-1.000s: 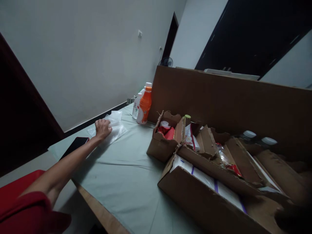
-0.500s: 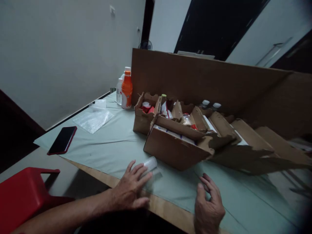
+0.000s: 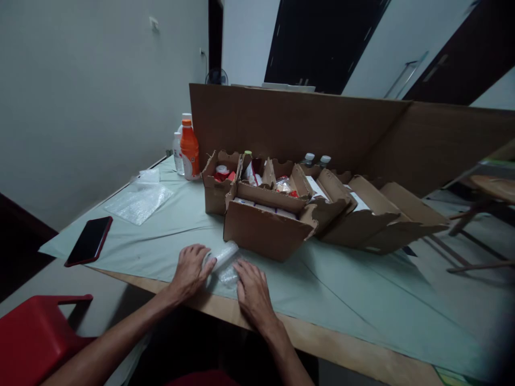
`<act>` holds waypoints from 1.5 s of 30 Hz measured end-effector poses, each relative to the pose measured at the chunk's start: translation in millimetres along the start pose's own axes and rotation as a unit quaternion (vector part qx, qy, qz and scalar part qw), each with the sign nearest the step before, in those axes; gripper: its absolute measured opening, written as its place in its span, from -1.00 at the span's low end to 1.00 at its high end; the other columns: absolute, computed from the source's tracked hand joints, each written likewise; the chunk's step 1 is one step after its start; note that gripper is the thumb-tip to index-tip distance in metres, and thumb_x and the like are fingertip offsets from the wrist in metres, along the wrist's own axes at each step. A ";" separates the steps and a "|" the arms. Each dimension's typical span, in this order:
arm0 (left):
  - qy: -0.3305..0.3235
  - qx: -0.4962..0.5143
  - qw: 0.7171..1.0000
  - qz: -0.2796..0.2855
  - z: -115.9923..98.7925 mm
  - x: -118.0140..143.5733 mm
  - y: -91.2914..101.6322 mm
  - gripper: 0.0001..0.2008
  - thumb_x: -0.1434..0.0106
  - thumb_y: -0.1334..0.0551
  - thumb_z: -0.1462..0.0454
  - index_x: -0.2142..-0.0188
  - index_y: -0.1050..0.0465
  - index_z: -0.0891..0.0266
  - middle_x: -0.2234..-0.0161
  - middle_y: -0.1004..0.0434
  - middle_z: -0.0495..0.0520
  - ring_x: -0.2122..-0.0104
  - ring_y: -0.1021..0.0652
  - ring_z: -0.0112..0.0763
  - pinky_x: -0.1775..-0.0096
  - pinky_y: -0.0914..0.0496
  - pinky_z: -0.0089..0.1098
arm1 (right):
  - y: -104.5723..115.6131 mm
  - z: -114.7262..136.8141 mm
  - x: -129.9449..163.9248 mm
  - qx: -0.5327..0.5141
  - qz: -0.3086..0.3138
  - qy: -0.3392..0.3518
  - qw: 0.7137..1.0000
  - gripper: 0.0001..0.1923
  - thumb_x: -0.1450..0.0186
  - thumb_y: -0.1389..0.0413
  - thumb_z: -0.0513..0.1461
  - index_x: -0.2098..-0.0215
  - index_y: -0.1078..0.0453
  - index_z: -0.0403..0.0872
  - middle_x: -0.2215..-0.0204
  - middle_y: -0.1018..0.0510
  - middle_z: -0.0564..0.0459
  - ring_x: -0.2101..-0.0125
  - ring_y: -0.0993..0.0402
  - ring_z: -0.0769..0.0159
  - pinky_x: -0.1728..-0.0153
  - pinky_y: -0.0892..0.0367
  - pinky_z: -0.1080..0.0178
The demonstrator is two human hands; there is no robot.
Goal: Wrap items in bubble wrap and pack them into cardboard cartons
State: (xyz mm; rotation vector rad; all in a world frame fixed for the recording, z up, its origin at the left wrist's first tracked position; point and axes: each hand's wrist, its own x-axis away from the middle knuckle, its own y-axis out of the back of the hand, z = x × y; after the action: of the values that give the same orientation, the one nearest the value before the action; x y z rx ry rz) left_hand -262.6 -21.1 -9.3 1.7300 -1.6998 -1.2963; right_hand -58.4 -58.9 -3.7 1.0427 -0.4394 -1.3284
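A: Passage left of the left hand (image 3: 192, 271)?
B: Bare green tablecloth (image 3: 156, 246) between red-cased phone (image 3: 89, 241) and front cardboard box (image 3: 263, 230). Flat bubble wrap (image 3: 140, 201) beyond; 1 orange bottle (image 3: 189, 150) upright past it.
A: Straight ahead?
B: Blocked. Front cardboard box close, tall cardboard panel (image 3: 289, 118) behind.
A: Right?
B: Open green tablecloth along table edge (image 3: 354, 351), beside right hand (image 3: 253, 287).
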 end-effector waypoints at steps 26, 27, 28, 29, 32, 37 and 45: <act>-0.160 -0.169 0.956 0.179 -18.9 -1.6 12.8 -0.65 -0.34 -0.17 0.25 -0.11 -0.38 0.16 -0.17 -0.44 0.24 -0.18 -0.39 0.07 -0.25 0.04 0.31 | 69.1 -75.8 50.0 -0.038 -0.036 0.107 0.993 -0.66 -0.25 0.06 -0.46 0.28 -0.49 -0.03 0.07 -0.62 -0.06 -0.11 -0.44 0.13 -0.04 -0.46 0.00; -0.131 -0.186 0.959 0.169 -6.3 -1.9 18.5 -0.66 -0.33 -0.16 0.28 -0.09 -0.40 0.15 -0.19 -0.41 0.25 -0.17 -0.40 0.06 -0.24 0.02 0.31 | 70.9 -81.6 54.7 -0.031 -0.041 0.106 0.993 -0.67 -0.25 0.06 -0.46 0.29 -0.49 -0.03 0.06 -0.62 -0.06 -0.12 -0.44 0.12 -0.04 -0.46 -0.01; -0.106 -0.194 0.962 0.160 4.8 -1.5 24.7 -0.66 -0.31 -0.16 0.31 -0.07 -0.41 0.15 -0.20 -0.40 0.24 -0.15 -0.42 0.03 -0.23 -0.04 0.26 | 71.9 -86.3 58.3 -0.022 -0.044 0.106 0.993 -0.67 -0.26 0.06 -0.45 0.29 -0.50 -0.03 0.05 -0.61 -0.06 -0.12 -0.43 0.12 -0.03 -0.46 -0.02; -0.079 -0.196 0.965 0.152 13.6 -0.4 30.4 -0.66 -0.29 -0.16 0.34 -0.06 -0.43 0.14 -0.18 -0.41 0.24 -0.12 -0.44 0.00 -0.21 -0.13 0.19 | 72.2 -89.7 60.5 -0.012 -0.048 0.104 0.993 -0.67 -0.26 0.05 -0.44 0.29 -0.50 -0.03 0.02 -0.60 -0.07 -0.13 -0.43 0.10 -0.03 -0.45 -0.03; 0.003 -0.166 0.977 0.137 25.8 5.4 37.1 -0.63 -0.25 -0.15 0.37 -0.05 -0.46 0.16 -0.01 -0.50 0.22 0.02 -0.51 -0.09 -0.05 -0.35 -0.06 | 71.8 -93.4 59.8 0.022 -0.061 0.090 0.994 -0.69 -0.27 0.05 -0.41 0.31 -0.51 -0.03 -0.04 -0.56 -0.09 -0.13 -0.42 0.08 -0.03 -0.44 -0.05; 0.055 -0.004 0.994 0.095 27.4 11.7 19.9 -0.56 -0.22 -0.12 0.41 -0.07 -0.45 0.14 0.20 -0.50 0.04 0.28 -0.55 -0.34 0.15 -0.45 -0.33 | 89.4 -111.2 61.6 0.090 -0.091 0.070 0.989 -0.66 -0.28 0.09 -0.39 0.35 -0.51 -0.02 -0.11 -0.49 -0.09 -0.18 -0.34 0.07 -0.06 -0.39 -0.06; -0.070 -0.036 0.996 -0.037 5.5 1.9 37.0 -0.58 -0.33 -0.18 0.23 -0.16 -0.36 0.18 -0.22 -0.27 0.30 -0.17 -0.39 0.03 -0.10 -0.36 0.03 | 117.9 -120.3 87.5 0.254 -0.156 -0.053 0.953 -0.67 -0.32 0.08 -0.28 0.24 -0.55 -0.06 -0.01 -0.55 -0.18 -0.03 -0.45 -0.03 0.10 -0.41 -0.08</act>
State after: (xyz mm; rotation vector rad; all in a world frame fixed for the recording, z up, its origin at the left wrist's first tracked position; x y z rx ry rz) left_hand -288.4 -28.2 17.0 1.7115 -1.6561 -1.5242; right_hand 124.7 -107.9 6.2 1.5172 -0.7463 -1.6011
